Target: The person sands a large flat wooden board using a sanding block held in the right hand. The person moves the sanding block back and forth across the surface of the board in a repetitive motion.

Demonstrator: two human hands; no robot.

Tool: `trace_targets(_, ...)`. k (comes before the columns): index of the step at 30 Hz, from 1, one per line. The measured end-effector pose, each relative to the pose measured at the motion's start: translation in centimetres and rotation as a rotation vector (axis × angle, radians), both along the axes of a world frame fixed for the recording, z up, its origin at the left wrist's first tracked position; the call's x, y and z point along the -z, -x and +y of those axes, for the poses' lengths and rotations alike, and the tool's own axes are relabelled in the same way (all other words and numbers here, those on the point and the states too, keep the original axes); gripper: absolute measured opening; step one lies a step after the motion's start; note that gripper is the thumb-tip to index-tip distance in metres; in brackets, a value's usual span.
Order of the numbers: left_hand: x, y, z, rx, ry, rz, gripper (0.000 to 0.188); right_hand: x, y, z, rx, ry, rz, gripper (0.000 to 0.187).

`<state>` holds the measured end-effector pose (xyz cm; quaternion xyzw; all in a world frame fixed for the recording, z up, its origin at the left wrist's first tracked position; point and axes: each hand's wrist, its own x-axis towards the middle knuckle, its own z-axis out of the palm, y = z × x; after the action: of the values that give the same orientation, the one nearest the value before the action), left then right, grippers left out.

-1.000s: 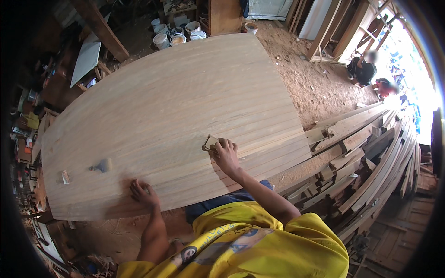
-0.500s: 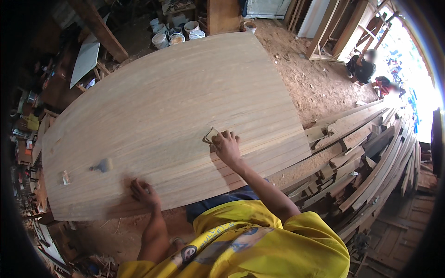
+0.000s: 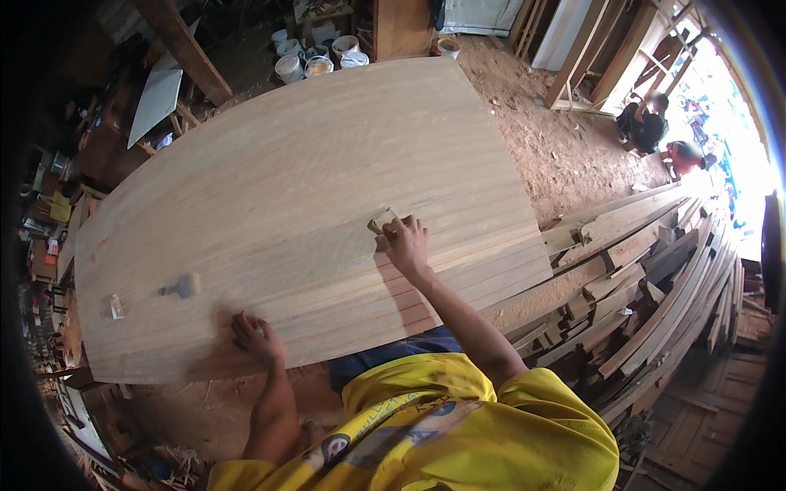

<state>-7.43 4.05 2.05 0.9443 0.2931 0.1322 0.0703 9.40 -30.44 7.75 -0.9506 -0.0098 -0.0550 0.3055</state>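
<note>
A large pale wooden panel [image 3: 311,155] lies flat in front of me. On its right half, my right hand [image 3: 405,248] grips a folded beige piece of sandpaper [image 3: 382,220] between thumb and fingers, against the wood. My left hand [image 3: 259,340] rests near the panel's front edge, fingers slightly bent and apart, holding nothing. Beyond it, to the left, lies a flat, wide-headed tool [image 3: 187,286] with a short dark handle, perhaps a brush. Further left is a small pale and reddish packet [image 3: 116,308].
Stacked timber offcuts and long boards [image 3: 639,286] crowd the right side. White buckets [image 3: 289,69] stand past the far edge. A slanted wooden post [image 3: 184,49] rises at the back left. Two people [image 3: 644,124] crouch at the far right, by the bright opening.
My right hand has slid a little farther from me over the panel with the sandpaper. My left hand stays in place. The whole view has shifted slightly.
</note>
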Motion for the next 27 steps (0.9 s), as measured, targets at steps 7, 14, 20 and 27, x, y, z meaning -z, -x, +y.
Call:
trace_targets(7, 1.1, 0.5, 0.7, -0.009, -0.035, 0.003, 0.05, 0.7, 4.2, 1.0, -0.246, -0.023, -0.015, 0.02)
trace_targets(14, 0.7, 0.5, 0.5, -0.01, -0.035, -0.002, 0.05, -0.6, 1.0, -0.9, -0.056, 0.073, -0.027, 0.024)
trace_targets(20, 1.6, 0.6, 1.0, -0.001, -0.056, -0.026, 0.05, 0.3, 4.5, 1.0, -0.224, 0.052, -0.01, 0.023)
trace_targets(27, 0.4, 0.8, 0.3, 0.005, -0.01, -0.037, 0.049, 0.5, 4.7, -1.2, -0.372, 0.145, -0.011, 0.021)
